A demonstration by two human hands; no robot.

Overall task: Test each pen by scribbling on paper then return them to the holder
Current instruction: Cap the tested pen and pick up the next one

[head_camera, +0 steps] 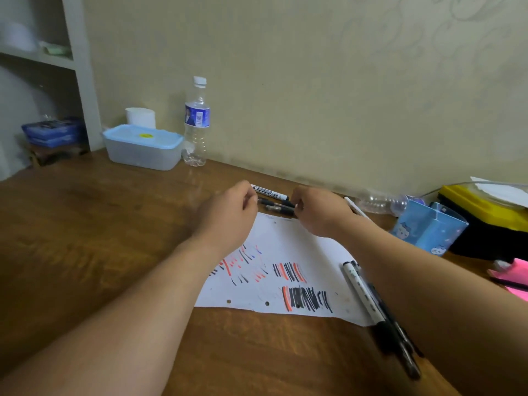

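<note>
A: Why are both hands up at twelve o'clock of the paper (288,247)?

B: That's where the untested lot seems to lie. A white marker (271,192) and a couple of black pens (278,207) are on the table (85,238), just past the sheet's far edge. The right hand (321,214) has its fingers (297,201) clamped on the end of one of the black pens. The left hand (228,214) is curled at the other end, but its knuckles hide the tips, so I cannot tell whether it grips anything.

A: Two hands for one pen?

B: My guess is that one steadies the barrel while the other pulls the cap.

A: And the bunch of pens (360,291) at four o'clock, along the paper's right edge?

B: Probably a finished pile, kept apart from the far ones so nothing gets tried twice. Red and black strokes fill the near half of the sheet, and the far half is bare, with room for more.

A: The holder (428,231)?

B: It's the blue box at two o'clock, beside the right forearm. No pens stand up out of it, so I'd say the returning is all ahead.
</note>
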